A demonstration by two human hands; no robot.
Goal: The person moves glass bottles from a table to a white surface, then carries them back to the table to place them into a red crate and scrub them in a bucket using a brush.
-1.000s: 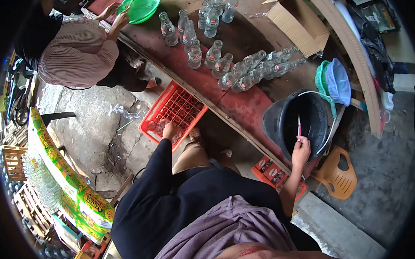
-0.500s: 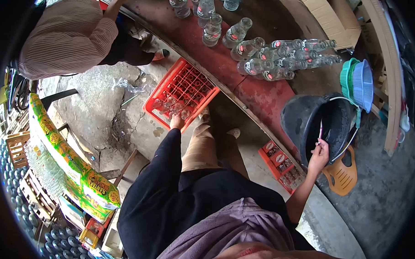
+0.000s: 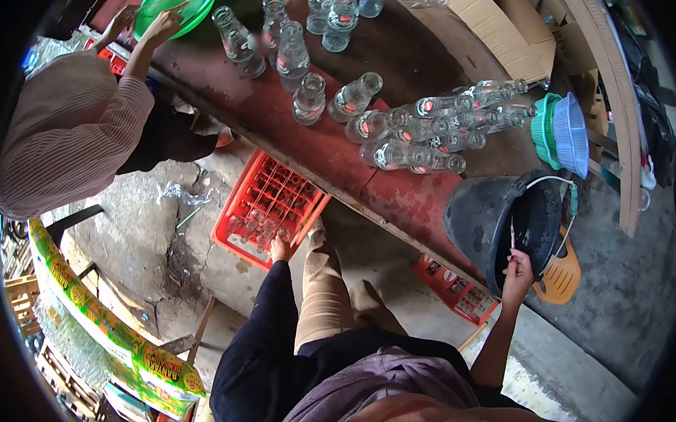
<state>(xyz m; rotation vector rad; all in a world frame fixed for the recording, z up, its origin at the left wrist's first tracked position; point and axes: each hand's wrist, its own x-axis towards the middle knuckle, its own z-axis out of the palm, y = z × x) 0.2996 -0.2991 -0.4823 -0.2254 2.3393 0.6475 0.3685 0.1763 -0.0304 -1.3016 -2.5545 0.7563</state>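
My left hand point(image 3: 280, 249) reaches down to the near corner of a red plastic crate point(image 3: 224, 231) on the floor. Its fingers are closed around the upper end of a clear glass bottle point(image 3: 283, 234) standing in a crate slot. Several other bottles point(image 3: 254, 227) fill the slots beside it. On the other side, my right hand point(image 3: 518, 269) pinches a thin pale stick point(image 3: 512, 237) upright at the mouth of a tilted black bucket point(image 3: 468, 215). What kind of stick it is does not show.
Clear glass bottles point(image 3: 390, 155) lie stacked on the red-topped table point(image 3: 419, 201); others point(image 3: 293, 56) stand upright. Green and blue baskets point(image 3: 571, 132) sit beyond the bucket. Another red crate point(image 3: 448, 285) is below the table edge. At left, a person point(image 3: 67, 131) works over a green basin point(image 3: 201, 9).
My view has shifted, bringing the co-worker's hands and the green basin into sight. My left hand stays at the crate corner, and my right hand still holds the stick at the bucket.
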